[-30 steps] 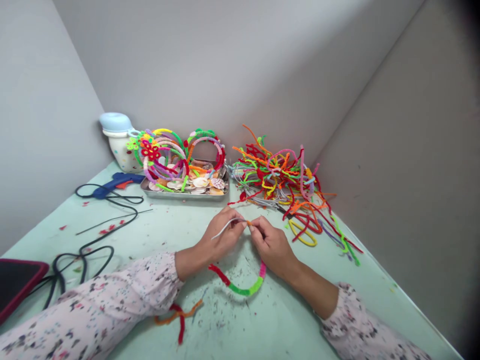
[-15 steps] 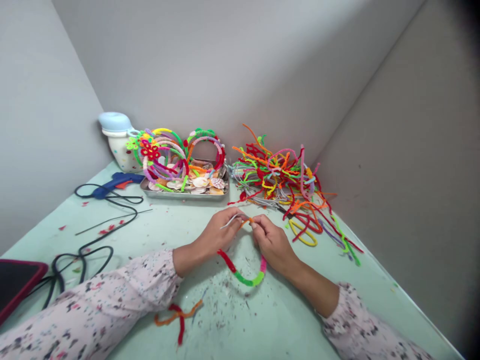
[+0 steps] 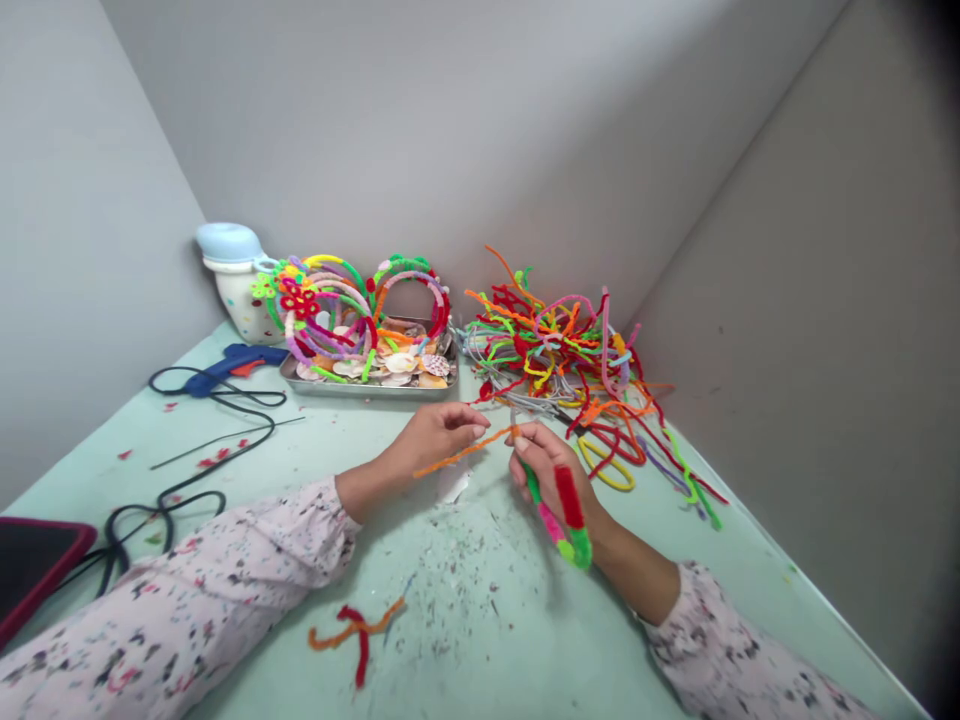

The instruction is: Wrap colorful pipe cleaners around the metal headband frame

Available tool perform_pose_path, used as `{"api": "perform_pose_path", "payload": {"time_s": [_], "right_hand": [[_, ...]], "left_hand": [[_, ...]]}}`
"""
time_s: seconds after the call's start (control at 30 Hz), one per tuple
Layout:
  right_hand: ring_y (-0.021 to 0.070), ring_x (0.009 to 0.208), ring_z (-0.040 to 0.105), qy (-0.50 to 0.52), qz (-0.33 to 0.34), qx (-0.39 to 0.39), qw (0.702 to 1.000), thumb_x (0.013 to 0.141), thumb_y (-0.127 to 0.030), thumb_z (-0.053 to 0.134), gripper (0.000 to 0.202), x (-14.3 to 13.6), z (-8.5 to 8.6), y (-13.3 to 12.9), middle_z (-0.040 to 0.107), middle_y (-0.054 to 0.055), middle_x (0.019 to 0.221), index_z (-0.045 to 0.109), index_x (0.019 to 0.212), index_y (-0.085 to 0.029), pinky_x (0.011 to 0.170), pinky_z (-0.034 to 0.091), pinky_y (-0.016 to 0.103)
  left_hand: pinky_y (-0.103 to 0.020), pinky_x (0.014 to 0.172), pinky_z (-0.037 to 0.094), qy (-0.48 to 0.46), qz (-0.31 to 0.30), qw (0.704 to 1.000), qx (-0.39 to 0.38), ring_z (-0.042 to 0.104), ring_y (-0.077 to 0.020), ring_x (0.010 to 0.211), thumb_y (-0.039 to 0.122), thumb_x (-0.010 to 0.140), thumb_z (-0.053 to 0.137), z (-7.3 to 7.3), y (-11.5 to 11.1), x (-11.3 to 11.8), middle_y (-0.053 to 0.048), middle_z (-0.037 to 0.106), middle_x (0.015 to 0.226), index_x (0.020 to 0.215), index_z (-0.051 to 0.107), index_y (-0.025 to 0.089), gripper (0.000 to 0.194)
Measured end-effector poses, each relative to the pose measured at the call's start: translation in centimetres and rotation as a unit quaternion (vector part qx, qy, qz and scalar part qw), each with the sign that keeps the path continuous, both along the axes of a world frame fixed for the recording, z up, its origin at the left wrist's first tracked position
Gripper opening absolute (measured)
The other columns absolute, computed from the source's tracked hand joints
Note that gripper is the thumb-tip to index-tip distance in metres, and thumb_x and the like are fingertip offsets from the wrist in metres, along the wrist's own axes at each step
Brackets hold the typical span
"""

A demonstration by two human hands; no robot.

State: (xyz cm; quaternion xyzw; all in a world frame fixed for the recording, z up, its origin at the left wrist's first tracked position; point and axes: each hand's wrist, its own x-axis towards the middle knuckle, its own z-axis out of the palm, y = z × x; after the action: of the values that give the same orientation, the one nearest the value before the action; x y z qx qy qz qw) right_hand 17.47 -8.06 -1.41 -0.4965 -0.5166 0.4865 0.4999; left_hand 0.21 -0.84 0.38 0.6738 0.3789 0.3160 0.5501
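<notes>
My right hand [image 3: 555, 475] pinches a wire band near its end, where orange pipe cleaner is wound. The band, wrapped in green, pink and red [image 3: 570, 495], curves down in front of that hand. A loose orange strand [image 3: 461, 455] stretches from the right fingertips down to the left. My left hand [image 3: 435, 440] is beside this strand, fingers bent and close together; whether they pinch anything is too small to tell. A small whitish piece [image 3: 453, 483] shows beneath the strand.
Wrapped hoops stand in a metal tray [image 3: 367, 392] of shells. Right of it lies a pile of pipe cleaners [image 3: 555, 340]. A blue glue gun [image 3: 229, 365], black cable, lidded cup [image 3: 244, 290] and dark tablet [image 3: 37, 570] are left. Orange and red scraps [image 3: 358, 635] lie in front.
The band has swung from between my hands to below my right hand. My left hand has moved slightly left, away from the right fingertips, and the orange strand now shows at full length.
</notes>
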Motion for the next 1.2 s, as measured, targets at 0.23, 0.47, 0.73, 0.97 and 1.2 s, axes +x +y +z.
{"api": "perform_pose_path", "payload": {"time_s": [0.23, 0.47, 0.73, 0.97, 1.2], "right_hand": [[0.0077, 0.037, 0.038, 0.053, 0.06, -0.043, 0.996, 0.085, -0.04, 0.05, 0.019, -0.1, 0.4, 0.0, 0.049, -0.007, 0.05, 0.05, 0.087, -0.021, 0.037, 0.031, 0.018], [0.0069, 0.033, 0.037, 0.059, 0.092, -0.072, 0.991, 0.082, -0.04, 0.051, 0.021, -0.2, 1.3, 0.1, 0.048, -0.008, 0.047, 0.046, 0.083, -0.02, 0.035, 0.028, 0.018], [0.007, 0.031, 0.04, 0.073, 0.127, -0.082, 0.986, 0.085, -0.039, 0.05, 0.019, 0.3, 0.3, 0.4, 0.051, -0.008, 0.046, 0.047, 0.087, -0.02, 0.034, 0.026, 0.017], [0.0069, 0.03, 0.039, 0.08, 0.141, -0.089, 0.983, 0.086, -0.039, 0.05, 0.02, 0.4, 0.2, 0.4, 0.051, -0.008, 0.045, 0.049, 0.092, -0.019, 0.034, 0.026, 0.017], [0.0068, 0.031, 0.04, 0.054, 0.144, -0.083, 0.985, 0.086, -0.039, 0.049, 0.02, 0.4, 0.4, 0.6, 0.051, -0.008, 0.045, 0.049, 0.089, -0.019, 0.033, 0.026, 0.017]], "left_hand": [[-0.024, 0.059, 0.042, -0.052, -0.025, 0.998, 0.018, 0.058, -0.0126, 0.067, 0.038, 0.076, 0.063, 0.1, -0.9, 0.4, -0.005, 0.069, 0.084, 0.094, 0.071, 0.015, 0.03], [-0.026, 0.066, 0.046, -0.07, -0.012, 0.998, 0.003, 0.061, -0.015, 0.074, 0.035, 0.074, 0.064, 0.3, -1.3, 0.9, -0.006, 0.071, 0.085, 0.088, 0.072, 0.016, 0.025], [-0.025, 0.068, 0.044, -0.087, -0.006, 0.995, -0.043, 0.058, -0.0119, 0.07, 0.034, 0.073, 0.068, -0.2, -1.3, 0.9, -0.003, 0.07, 0.081, 0.087, 0.072, 0.016, 0.024], [-0.025, 0.069, 0.043, -0.099, -0.011, 0.993, -0.057, 0.059, -0.012, 0.07, 0.035, 0.072, 0.069, -0.6, -1.3, 0.8, -0.002, 0.07, 0.08, 0.089, 0.073, 0.017, 0.025], [-0.025, 0.069, 0.044, -0.095, -0.01, 0.994, -0.048, 0.06, -0.0136, 0.072, 0.038, 0.072, 0.07, -0.8, -1.3, 0.6, -0.003, 0.07, 0.083, 0.091, 0.073, 0.017, 0.029]]}}
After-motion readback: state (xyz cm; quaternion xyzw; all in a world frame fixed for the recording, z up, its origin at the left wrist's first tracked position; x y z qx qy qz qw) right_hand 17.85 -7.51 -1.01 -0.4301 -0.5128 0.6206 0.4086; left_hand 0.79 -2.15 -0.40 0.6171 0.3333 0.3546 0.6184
